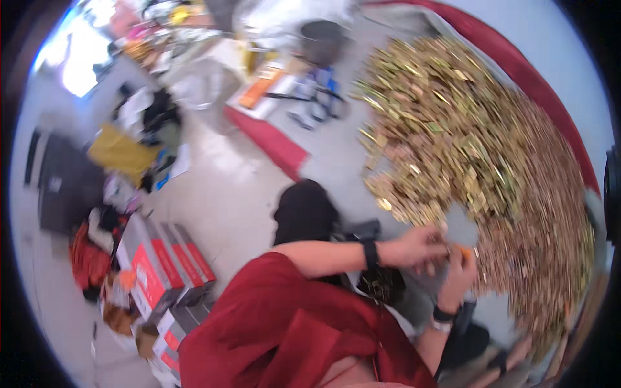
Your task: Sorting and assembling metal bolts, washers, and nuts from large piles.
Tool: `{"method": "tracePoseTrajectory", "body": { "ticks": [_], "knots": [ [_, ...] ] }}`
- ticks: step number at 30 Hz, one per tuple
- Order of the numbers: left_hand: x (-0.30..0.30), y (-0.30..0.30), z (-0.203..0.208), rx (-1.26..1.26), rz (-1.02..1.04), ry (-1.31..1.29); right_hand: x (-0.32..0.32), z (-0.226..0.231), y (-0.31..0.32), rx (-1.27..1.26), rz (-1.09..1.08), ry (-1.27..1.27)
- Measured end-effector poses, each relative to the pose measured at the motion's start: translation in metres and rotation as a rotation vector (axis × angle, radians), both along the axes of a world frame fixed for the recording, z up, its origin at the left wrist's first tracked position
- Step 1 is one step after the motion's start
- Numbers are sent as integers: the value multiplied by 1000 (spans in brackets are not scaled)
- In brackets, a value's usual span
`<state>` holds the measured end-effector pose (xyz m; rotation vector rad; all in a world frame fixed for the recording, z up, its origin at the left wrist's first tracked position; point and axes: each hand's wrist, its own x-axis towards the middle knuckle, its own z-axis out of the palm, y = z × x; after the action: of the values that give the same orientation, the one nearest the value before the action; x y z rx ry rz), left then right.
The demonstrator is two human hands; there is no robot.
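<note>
My left hand (417, 249), with a dark band on its wrist, comes in from the left. Its fingers are bent together; whatever they hold is too blurred to name. Just beside it, my right hand (458, 277) pinches a small orange piece (464, 253) at the fingertips. Beyond both hands spreads a loose heap of small flat gold pieces (440, 129). Tightly packed rows of pinkish-brown pieces (543, 187) run along the heap's right side. Under my left forearm sits a dark container (381, 284) with gold bits in it.
Grey boxes with red panels (162, 262) are stacked at lower left. A red cloth strip (272, 143), an orange packet (260, 88), blue-and-black straps (317, 100) and a dark bucket (322, 43) lie toward the far side. A yellow packet (123, 152) and clothes litter the left floor.
</note>
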<state>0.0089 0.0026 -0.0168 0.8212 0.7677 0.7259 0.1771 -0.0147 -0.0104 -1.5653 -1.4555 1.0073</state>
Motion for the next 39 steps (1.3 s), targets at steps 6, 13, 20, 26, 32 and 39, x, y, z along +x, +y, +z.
{"method": "tracePoseTrajectory", "body": {
  "ticks": [6,13,20,26,32,39],
  "knots": [
    [-21,9,2,-39,94,-110,-5,-23,12,-26,114,967],
    [-9,11,-7,20,92,-125,6,-24,4,-96,-83,1089],
    [-12,6,-4,8,53,-10,18,-17,-7,-94,-72,506],
    [-1,-10,0,199,-261,390,21,-20,31,242,-276,-126],
    [-3,-3,1,82,-201,373,12,1,113,841,-254,-702],
    [-9,5,6,111,48,334,-17,-6,187,918,-174,-848]
  ]
}}
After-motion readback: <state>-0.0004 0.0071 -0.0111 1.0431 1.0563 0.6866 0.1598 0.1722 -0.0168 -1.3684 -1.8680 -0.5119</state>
